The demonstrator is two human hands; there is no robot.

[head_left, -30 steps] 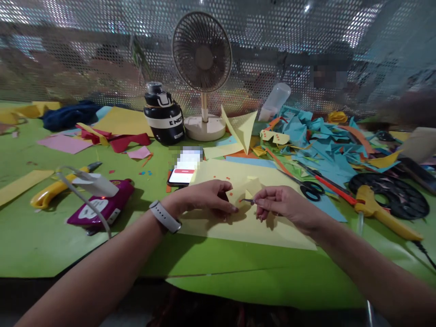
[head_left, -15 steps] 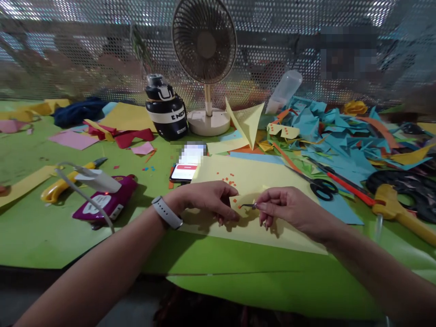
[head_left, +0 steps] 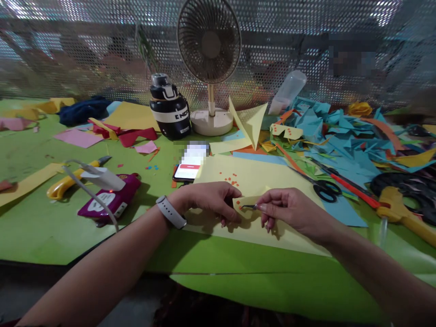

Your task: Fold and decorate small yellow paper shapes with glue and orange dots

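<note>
- Table: green surface, carrying all items below; cut paper is heaped towards its far right corner.
- Yellow sheet: flat, near the middle of the table's near edge, beneath both hands.
- Fan: upright at the middle of the table's far edge.
- Bottle: black with a white band, upright, just left of the fan's base.
- Left hand: above the sheet's left part, fingers curved down, thumb and fingertips at the card's left end. Whether they pinch the card cannot be told.
- Right hand: above the sheet's right part, thumb and forefinger pressed together on the tweezers.
- Scissors: black handles, just beyond the sheet's right edge.
- Phone: screen lit, at the sheet's far left corner.
- Card: small, yellow, between the two hands; its right end is hidden behind the right fingers.
- Tweezers: tip pointing left, over the card's left end.
- Orange pieces: loose on the sheet, beyond the left fingertips; others show on the card at the tip.
</note>
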